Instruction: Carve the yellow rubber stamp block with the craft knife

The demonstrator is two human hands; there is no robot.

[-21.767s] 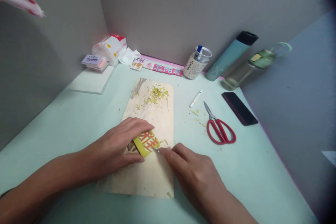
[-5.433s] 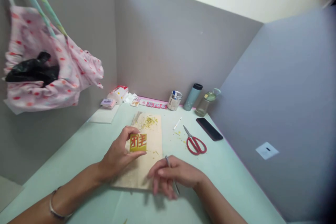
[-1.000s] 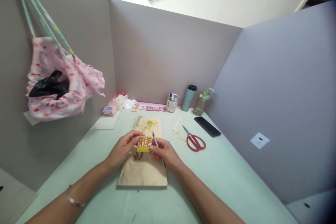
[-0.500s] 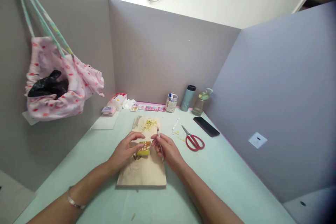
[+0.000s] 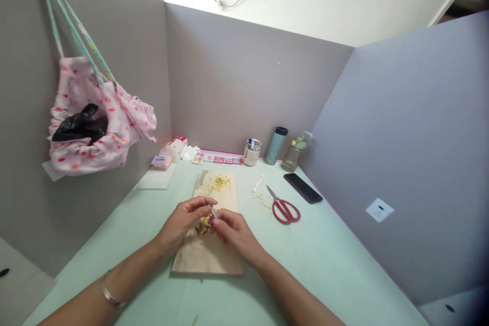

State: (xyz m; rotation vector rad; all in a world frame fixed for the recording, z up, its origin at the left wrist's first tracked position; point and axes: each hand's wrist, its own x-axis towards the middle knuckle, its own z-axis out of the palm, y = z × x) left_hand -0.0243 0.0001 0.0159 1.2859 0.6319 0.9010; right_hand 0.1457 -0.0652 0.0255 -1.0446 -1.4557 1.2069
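Head cam: your R hand clamped on knife, now brought across to L hand; apart half-sec ago. Can't tell if L grips too. Yellow block mostly hidden below, over mid board; carving prob. paused.

The light is soft, brightest on the white wall.

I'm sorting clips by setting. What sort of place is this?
Probably a partitioned desk set up for handwork: grey panels wall it in, a wooden board bears yellow shavings, and red-handled scissors lie nearby.
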